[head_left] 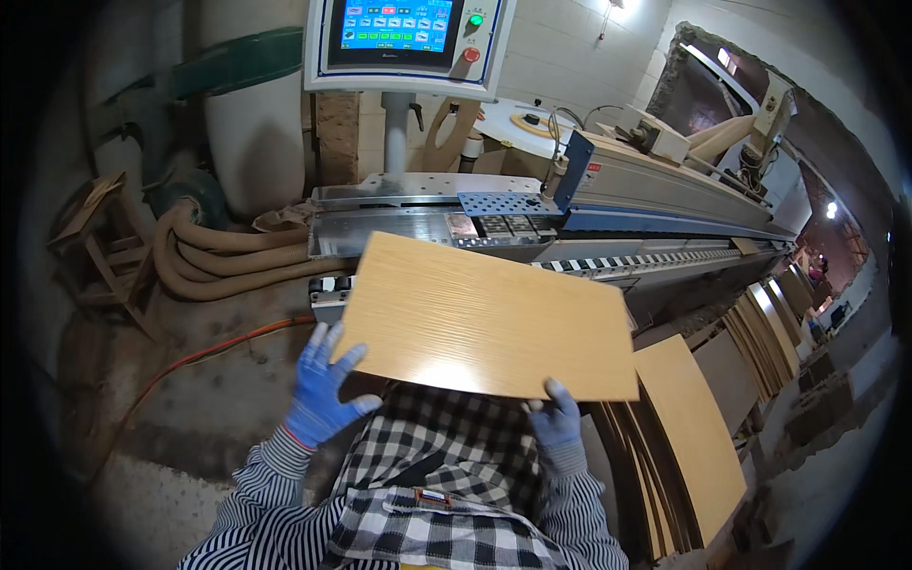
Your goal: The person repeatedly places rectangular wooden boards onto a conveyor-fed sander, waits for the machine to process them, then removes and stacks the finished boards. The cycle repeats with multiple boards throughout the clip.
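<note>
A rectangular wood-grain board (484, 323) is held out in front of me, tilted, with its far left corner over the front of a long machine (380, 233). My right hand (559, 427), in a blue glove, grips the board's near edge toward the right, thumb on top and fingers hidden below. At the near left corner my left hand (325, 385), gloved the same, has its fingers spread. Its fingertips are against or just beside the board's left edge; which of these I cannot tell.
Left of the machine, brown hoses (204, 256) curl by a wooden stool (114, 256). An orange cable (214, 353) crosses the floor. A control screen (391, 28) stands above. Stacked boards (693, 427) lean at my right, near a roller rail (655, 258).
</note>
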Motion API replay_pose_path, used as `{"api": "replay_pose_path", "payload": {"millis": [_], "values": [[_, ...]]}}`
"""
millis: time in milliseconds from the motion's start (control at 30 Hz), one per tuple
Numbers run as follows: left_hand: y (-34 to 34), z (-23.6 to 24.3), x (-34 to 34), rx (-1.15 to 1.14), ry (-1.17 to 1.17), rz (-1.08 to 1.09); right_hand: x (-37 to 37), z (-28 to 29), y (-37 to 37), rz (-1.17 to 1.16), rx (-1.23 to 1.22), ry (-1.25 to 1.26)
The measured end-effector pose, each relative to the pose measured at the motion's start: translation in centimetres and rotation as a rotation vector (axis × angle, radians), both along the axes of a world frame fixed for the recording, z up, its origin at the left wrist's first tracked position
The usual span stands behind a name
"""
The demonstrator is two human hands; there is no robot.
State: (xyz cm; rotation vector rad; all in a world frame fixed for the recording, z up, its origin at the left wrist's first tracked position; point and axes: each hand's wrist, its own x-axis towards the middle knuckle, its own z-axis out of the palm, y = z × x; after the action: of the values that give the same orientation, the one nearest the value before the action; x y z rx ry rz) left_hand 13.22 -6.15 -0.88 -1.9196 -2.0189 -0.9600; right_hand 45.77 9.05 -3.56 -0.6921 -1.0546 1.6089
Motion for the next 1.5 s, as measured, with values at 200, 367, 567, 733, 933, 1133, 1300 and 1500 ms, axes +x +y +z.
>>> {"api": "replay_pose_path", "payload": {"millis": [200,367,567,733,933,1133,1300,1500], "values": [[-0.8,-1.2,-5.3,0.016,-0.117,0.164,-8.0,-1.4,6.7,0.413,-0.357,0.274],[2.0,-2.0,-8.3,0.031,-0.215,0.300,-11.1,0.3,7.7,0.314,-0.453,0.379],[6.7,-2.4,-10.7,0.059,-0.202,0.435,-4.4,0.5,5.7,0.390,-0.194,0.201],[9.1,-1.1,-9.4,0.026,-0.119,0.435,3.6,-0.1,3.9,-0.110,0.237,-0.557],[11.7,0.2,-6.5,-0.051,-0.024,0.445,10.0,3.8,7.0,-0.631,0.944,-1.749],[14.2,1.8,-4.4,-0.195,-0.009,0.340,13.9,1.6,11.1,-0.537,0.889,-1.947],[14.0,0.1,-5.5,-0.097,0.128,0.244,13.2,1.8,10.0,-0.572,0.929,-1.952],[14.1,-0.8,-5.6,0.018,0.176,0.237,12.4,1.7,3.9,-0.662,0.953,-1.887]]}}
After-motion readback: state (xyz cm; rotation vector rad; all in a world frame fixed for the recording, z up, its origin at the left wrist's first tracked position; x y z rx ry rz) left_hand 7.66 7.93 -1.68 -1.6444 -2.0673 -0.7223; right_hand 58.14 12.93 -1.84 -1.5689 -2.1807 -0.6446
